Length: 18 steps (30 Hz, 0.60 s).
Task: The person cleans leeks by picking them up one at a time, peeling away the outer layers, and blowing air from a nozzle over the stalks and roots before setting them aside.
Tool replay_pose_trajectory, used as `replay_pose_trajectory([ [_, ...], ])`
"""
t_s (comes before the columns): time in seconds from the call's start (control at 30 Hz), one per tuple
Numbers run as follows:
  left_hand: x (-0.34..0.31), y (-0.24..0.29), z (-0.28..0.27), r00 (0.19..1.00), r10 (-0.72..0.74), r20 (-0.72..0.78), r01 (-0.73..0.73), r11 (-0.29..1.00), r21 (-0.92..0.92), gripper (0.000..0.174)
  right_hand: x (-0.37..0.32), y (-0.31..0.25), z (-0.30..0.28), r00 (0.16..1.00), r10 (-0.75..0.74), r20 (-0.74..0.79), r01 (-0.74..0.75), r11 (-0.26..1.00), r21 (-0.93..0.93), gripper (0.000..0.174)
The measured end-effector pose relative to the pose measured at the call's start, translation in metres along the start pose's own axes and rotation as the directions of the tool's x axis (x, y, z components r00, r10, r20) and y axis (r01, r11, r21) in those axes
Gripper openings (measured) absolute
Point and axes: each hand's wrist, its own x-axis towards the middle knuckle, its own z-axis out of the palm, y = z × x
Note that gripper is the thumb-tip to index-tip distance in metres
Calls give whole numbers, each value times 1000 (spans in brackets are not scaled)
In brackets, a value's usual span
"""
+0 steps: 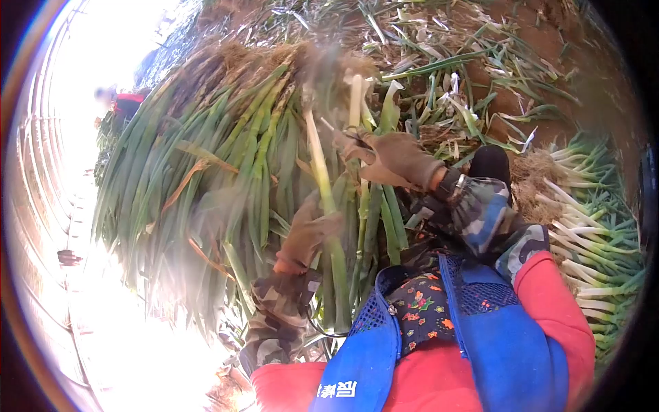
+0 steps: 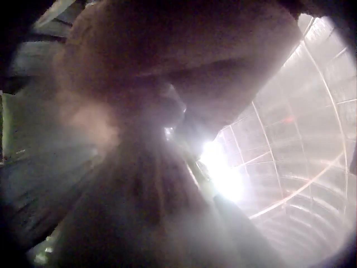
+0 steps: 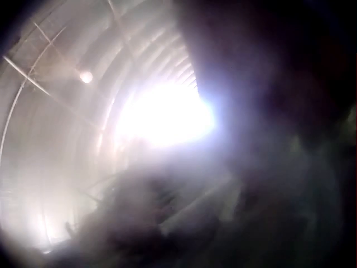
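Observation:
In the head view, my gloved left hand (image 1: 307,237) grips a long green onion (image 1: 318,154) by its green part, the pale stem pointing away from me. My gloved right hand (image 1: 398,159) is beside the stem, to its right, fingers curled on a thin object (image 1: 351,137) with a pale tip; its kind I cannot tell. Under and beside both hands lies a big heap of untrimmed green onions (image 1: 206,151), with brown roots at the far end. A dark, blurred glove (image 2: 178,50) fills much of the left wrist view. The right wrist view is mostly shadow and glare.
Peeled green onions (image 1: 590,254) with white stems are laid in a row at the right. Torn leaves and skins (image 1: 453,89) litter the brown soil (image 1: 549,110) ahead. A ribbed plastic-tunnel wall (image 1: 44,178) curves along the left, in bright glare.

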Motion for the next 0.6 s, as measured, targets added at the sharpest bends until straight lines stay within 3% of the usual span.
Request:
replay_pose_trajectory([
  [0.33, 19, -12, 14, 993, 48, 110, -53, 998, 42, 76, -23, 1, -13, 999, -36, -5, 36, 999, -26, 66],
  [0.43, 25, -10, 28, 992, 39, 121, -46, 997, 59, 80, -11, 22, -8, 997, 78, 27, -73, 984, -160, 65],
  [0.53, 33, -18, 32, 990, 75, 121, -91, 987, 131, 73, -17, 30, -8, 981, 189, -48, -188, 982, 15, 70],
  [0.6, 39, -31, 28, 992, 77, 98, -90, 986, 141, 72, -26, 37, 7, 999, 42, -34, -45, 995, -92, 70],
])
